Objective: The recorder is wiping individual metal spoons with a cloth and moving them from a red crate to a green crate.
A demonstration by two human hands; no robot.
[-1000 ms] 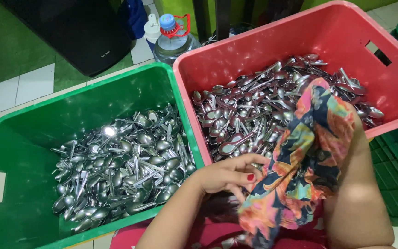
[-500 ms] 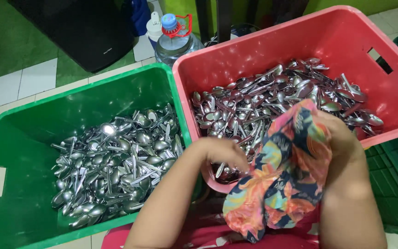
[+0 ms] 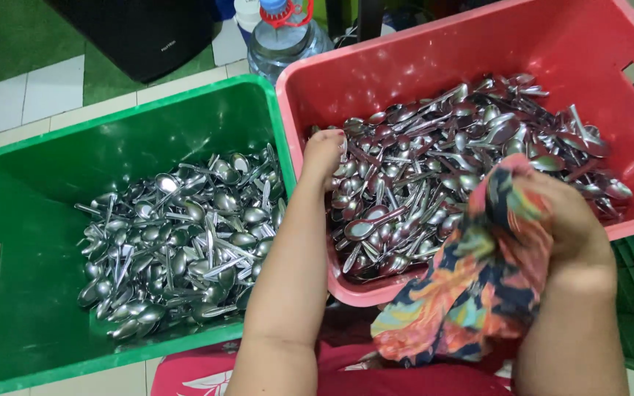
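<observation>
The left hand [image 3: 323, 155] reaches into the red bin [image 3: 420, 66]. Its fingers curl down onto the pile of shiny spoons [image 3: 464, 161] there, but I cannot tell if it has one. The right hand [image 3: 566, 220] is closed around a bright flowery cloth [image 3: 478, 286], which hangs over the near edge of the red bin. Just beside it, on the left, sits a green bin [image 3: 31, 220] with more spoons [image 3: 185, 242] inside. A water bottle [image 3: 284, 33] stands on the floor behind both bins.
</observation>
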